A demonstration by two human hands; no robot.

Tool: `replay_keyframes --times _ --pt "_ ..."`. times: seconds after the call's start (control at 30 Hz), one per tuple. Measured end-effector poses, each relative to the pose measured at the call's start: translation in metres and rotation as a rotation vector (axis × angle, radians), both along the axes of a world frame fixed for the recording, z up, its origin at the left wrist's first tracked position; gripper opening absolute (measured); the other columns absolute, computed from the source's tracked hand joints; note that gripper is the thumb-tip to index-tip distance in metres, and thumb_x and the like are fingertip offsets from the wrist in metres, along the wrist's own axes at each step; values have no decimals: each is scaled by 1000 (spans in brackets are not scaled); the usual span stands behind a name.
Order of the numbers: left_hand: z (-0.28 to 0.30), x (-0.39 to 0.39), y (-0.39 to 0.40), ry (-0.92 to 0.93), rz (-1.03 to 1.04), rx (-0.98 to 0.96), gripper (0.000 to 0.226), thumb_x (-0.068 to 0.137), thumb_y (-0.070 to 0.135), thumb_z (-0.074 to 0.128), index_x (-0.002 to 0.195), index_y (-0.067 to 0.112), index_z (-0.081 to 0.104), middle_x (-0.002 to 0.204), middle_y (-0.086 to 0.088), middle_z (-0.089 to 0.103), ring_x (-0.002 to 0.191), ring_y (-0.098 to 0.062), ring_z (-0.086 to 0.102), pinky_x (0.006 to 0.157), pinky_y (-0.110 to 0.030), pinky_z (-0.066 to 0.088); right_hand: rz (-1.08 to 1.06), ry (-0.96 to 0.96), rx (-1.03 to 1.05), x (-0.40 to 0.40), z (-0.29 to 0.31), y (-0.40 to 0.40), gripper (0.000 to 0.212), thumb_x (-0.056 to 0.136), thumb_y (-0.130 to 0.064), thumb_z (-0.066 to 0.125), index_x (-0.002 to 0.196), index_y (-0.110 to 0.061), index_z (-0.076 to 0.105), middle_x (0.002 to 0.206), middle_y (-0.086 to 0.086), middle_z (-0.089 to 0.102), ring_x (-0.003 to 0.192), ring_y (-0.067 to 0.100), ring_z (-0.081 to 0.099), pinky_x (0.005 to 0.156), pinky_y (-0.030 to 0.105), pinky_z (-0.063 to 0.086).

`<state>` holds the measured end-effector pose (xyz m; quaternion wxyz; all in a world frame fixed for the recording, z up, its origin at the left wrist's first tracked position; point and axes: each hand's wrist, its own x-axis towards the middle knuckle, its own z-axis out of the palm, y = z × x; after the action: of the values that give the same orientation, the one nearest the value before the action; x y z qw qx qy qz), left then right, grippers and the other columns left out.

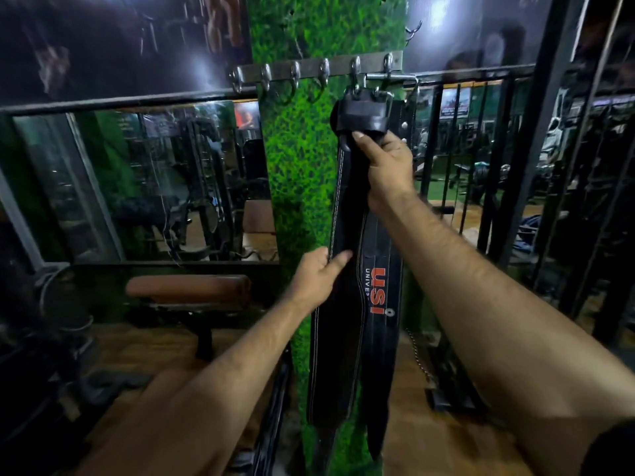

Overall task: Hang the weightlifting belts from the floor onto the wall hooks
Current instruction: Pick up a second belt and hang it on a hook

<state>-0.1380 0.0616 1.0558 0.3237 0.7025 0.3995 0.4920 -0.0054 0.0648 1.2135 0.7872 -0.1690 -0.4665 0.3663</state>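
Note:
A black weightlifting belt (pixel 338 338) with white stitching hangs down the green turf-covered pillar (pixel 299 159). Behind it hangs a second black belt (pixel 379 293) with red lettering. Their folded tops and buckles (pixel 364 111) sit at the right-hand hooks of a metal hook rail (pixel 309 68). My right hand (pixel 386 170) grips the belts just under the folded top. My left hand (pixel 318 278) rests on the left edge of the stitched belt at mid-height, fingers spread against it. Whether the buckles are seated on the hooks cannot be told.
Several bare hooks (pixel 293 80) remain on the rail's left part. A brown padded bench (pixel 189 290) stands low left below a mirror (pixel 154 180). Black metal railing (pixel 481 149) and a chain (pixel 417 355) lie to the right. Another dark strap (pixel 271 417) hangs low by the pillar.

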Motion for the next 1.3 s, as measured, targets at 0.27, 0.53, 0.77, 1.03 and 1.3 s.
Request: replay_keyframes --times 0.27,0.53,0.77,1.03,1.3 --pt "-23 -44 14 395 -157 -234 37 83 46 73 91 11 64 89 -9 62 80 -27 63 75 -39 48 -44 -44 -32 -2 -22 1 15 93 6 62 93 -7 68 71 -5 75 65 6 68 67 21 56" --pt "110 -4 -10 -274 -133 -15 23 105 22 49 94 9 65 95 -9 72 92 -21 67 89 -41 54 -226 -361 -18 -17 -33 1 10 96 -13 66 90 -19 70 80 -5 71 71 1 63 69 22 51" --pt "113 3 -4 -565 39 100 35 89 46 56 95 12 61 94 -10 57 86 -22 48 79 -40 40 -505 -672 -73 -36 -136 -15 27 97 -43 63 79 -26 50 64 -13 54 57 -3 49 58 26 45" --pt "120 -25 8 -709 108 -1 38 101 31 56 120 0 64 123 -11 68 118 -21 61 109 -35 45 -104 -1116 -386 -12 -179 -7 39 75 -61 78 97 -29 72 94 -14 73 83 5 70 84 37 60" --pt "143 -30 9 -718 8 -50 29 98 35 56 104 10 70 119 -16 72 118 -33 65 110 -55 46 -69 -777 -65 -47 -80 -2 23 91 -31 74 69 -24 68 68 -12 67 63 3 60 59 27 49"
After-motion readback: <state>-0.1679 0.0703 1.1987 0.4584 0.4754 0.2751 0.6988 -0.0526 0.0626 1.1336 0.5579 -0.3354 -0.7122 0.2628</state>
